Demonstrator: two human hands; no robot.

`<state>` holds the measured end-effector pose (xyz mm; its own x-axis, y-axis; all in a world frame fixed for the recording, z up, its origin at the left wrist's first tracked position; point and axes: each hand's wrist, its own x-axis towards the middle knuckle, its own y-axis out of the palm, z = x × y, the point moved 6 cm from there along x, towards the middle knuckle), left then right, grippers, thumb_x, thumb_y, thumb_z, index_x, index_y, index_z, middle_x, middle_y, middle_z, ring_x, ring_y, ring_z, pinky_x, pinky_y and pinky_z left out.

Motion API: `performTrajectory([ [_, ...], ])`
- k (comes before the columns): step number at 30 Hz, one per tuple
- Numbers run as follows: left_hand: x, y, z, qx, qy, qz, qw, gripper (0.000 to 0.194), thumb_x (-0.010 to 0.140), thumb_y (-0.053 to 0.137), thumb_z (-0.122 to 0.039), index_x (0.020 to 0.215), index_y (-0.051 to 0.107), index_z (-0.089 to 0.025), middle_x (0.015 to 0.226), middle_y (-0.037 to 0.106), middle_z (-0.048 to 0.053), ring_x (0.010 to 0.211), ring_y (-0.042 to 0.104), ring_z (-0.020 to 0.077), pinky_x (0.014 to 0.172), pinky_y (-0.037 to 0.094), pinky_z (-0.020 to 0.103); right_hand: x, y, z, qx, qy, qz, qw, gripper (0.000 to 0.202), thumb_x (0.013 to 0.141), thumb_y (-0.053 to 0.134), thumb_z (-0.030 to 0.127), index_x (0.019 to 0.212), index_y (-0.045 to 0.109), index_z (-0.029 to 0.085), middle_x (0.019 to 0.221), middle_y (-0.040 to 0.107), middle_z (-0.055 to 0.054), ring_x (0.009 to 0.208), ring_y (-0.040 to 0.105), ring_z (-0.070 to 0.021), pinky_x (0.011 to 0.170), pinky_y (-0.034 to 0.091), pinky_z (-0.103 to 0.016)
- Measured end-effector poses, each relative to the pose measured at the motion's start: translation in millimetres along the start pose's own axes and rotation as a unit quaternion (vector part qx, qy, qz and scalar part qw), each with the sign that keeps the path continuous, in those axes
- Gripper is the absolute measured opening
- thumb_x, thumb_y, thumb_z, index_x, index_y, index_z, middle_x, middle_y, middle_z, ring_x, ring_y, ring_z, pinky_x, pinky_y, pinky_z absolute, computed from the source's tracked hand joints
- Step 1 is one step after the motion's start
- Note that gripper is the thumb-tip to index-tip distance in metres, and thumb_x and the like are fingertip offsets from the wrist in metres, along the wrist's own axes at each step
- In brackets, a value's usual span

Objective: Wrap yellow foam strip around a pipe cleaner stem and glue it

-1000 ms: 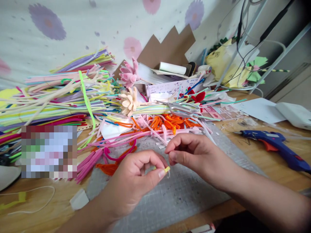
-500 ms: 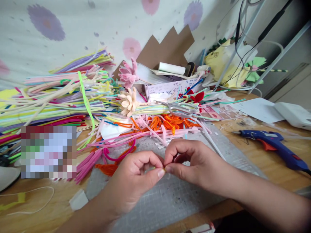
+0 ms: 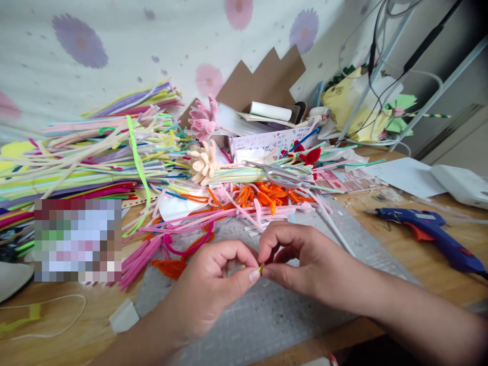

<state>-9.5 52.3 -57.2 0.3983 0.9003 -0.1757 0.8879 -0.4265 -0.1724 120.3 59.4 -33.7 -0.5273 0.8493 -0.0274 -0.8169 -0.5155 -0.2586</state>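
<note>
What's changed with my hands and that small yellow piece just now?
Your bare right hand, apart from the small yellow piece a second ago, has moved slightly down in view and now seems to pinch it. Your bare left hand holds it as before. The blue-and-red glue gun and silver metal scissors stayed put.

Grey gridded mat [image 3: 244, 325], yellow scrap [image 3: 261, 268] above it! Right of it, blue glue gun [image 3: 438, 229], red trigger [image 3: 419, 233]; behind it, white backdrop [image 3: 171, 30], purple and pink flowers [image 3: 80, 40]!

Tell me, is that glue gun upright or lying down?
Lying down: the blue glue gun rests on the wooden table with its broad side facing up.
</note>
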Motion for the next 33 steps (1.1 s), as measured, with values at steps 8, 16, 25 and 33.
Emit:
performTrajectory([
  [8,1.6,2.7,-2.8,-0.050,0.020,0.014,0.998,0.010,0.077,0.060,-0.023,0.068,0.060,-0.019,0.067,0.055,-0.001,0.066,0.048,0.0155,0.059,0.035,0.026,0.9,-3.2,-1.7,0.103,-0.010,0.020,0.994,0.031,0.091,0.046,0.039,0.076,0.058,0.015,0.072,0.054,-0.001,0.070,0.048,-0.0128,0.066,0.040,-0.026],
  [16,0.8,-0.2,-10.3,-0.081,0.077,0.021,0.993,0.009,0.075,0.064,-0.020,0.066,0.065,-0.020,0.082,0.051,0.001,0.079,0.048,0.0173,0.071,0.038,0.029,0.9,-1.7,-16.9,0.196,0.026,-0.011,0.980,0.008,0.077,0.065,0.023,0.080,0.064,0.015,0.069,0.055,0.003,0.064,0.046,-0.0091,0.061,0.035,-0.023],
  [25,-1.0,-2.0,-11.5,0.007,0.102,-0.011,0.995,0.011,0.078,0.063,-0.022,0.067,0.065,-0.020,0.080,0.048,0.000,0.079,0.049,0.0172,0.076,0.037,0.031,-1.6,4.8,-18.8,0.221,0.066,0.008,0.973,0.013,0.072,0.071,0.025,0.073,0.064,0.014,0.066,0.056,0.003,0.063,0.045,-0.0088,0.062,0.035,-0.023],
  [33,-3.0,-4.9,-17.1,0.098,0.143,-0.058,0.983,0.012,0.077,0.058,-0.014,0.066,0.062,-0.019,0.081,0.047,-0.001,0.078,0.050,0.0151,0.073,0.039,0.029,-0.6,4.4,-21.6,0.197,0.072,-0.014,0.978,0.016,0.066,0.076,0.024,0.071,0.064,0.014,0.064,0.058,0.003,0.061,0.046,-0.0087,0.059,0.037,-0.021],
])
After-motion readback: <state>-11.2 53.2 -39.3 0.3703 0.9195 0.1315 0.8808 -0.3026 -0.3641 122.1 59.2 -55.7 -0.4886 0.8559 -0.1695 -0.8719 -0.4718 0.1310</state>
